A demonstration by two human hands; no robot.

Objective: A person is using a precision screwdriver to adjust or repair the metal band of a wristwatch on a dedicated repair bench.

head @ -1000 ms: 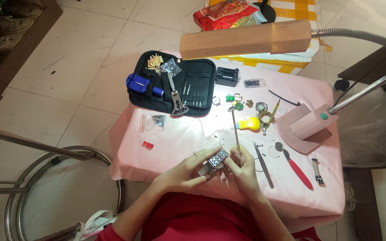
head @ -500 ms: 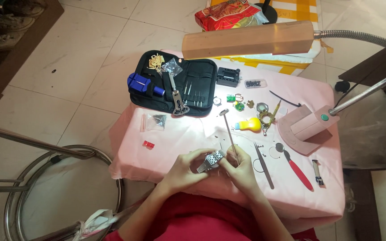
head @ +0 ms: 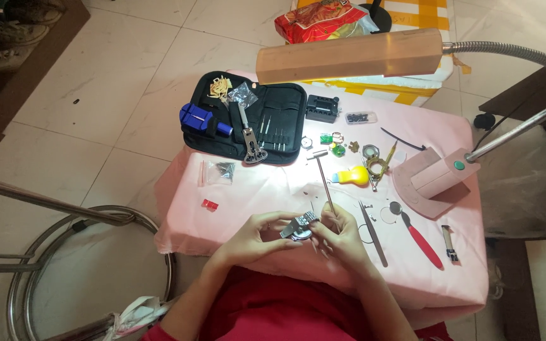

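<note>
Left hand (head: 257,237) grip clamped on metal watch (head: 298,228); right hand (head: 342,233) grip clamped on small hammer (head: 325,183). Tap light, watch steady.

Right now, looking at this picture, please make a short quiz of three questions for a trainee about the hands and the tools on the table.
1. True or false: both hands meet at the metal watch.
2. Which tool does the right hand hold? A) red-handled tool B) small hammer C) tweezers
3. Fill in: the open black tool case lies at the table's far ____ corner, as the person sees it.

Key
1. True: the left hand grips it and the right fingers touch it.
2. B
3. left
</note>
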